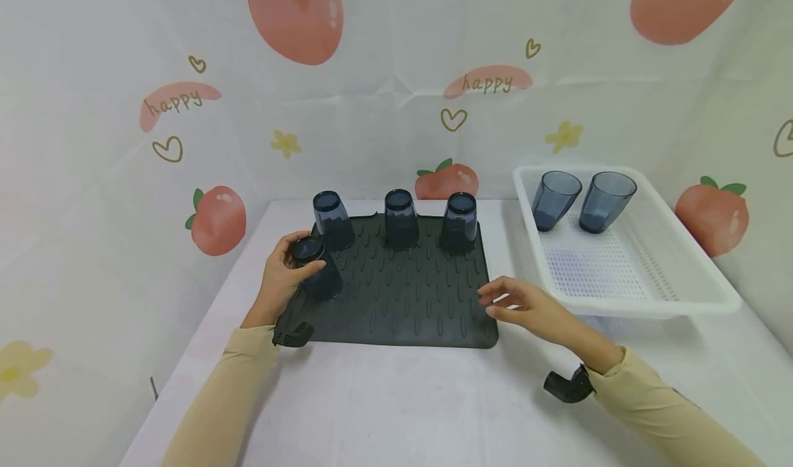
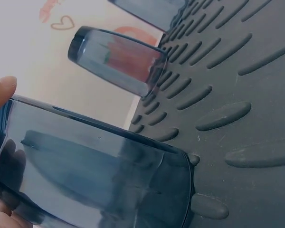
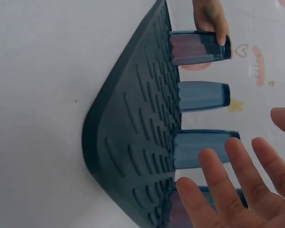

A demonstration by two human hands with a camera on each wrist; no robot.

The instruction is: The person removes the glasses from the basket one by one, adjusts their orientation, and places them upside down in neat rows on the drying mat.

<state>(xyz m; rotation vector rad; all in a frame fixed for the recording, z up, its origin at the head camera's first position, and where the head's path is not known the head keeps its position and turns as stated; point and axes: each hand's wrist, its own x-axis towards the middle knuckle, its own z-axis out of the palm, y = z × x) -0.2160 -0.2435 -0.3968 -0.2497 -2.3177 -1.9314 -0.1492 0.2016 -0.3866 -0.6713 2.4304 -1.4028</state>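
My left hand (image 1: 277, 281) grips an upside-down blue glass tumbler (image 1: 323, 282) near its base, with the thumb along the near side. In the left wrist view, the rim of this tumbler (image 2: 109, 166) meets the ribbed dark drying mat (image 2: 256, 128). Along the back of the mat stand three more inverted tumblers: a left one (image 1: 333, 222), a middle one (image 1: 401, 222) and a right one (image 1: 460, 226). My right hand (image 1: 526, 308) hovers by the mat's right edge, fingers loosely extended and holding nothing.
A white perforated basket (image 1: 700, 284) stands on the right of the white table (image 1: 384, 405). Two upright blue tumblers lean inside it, a left one (image 1: 553, 202) and a right one (image 1: 604, 204). Behind the table hangs a printed cloth (image 1: 372, 129).
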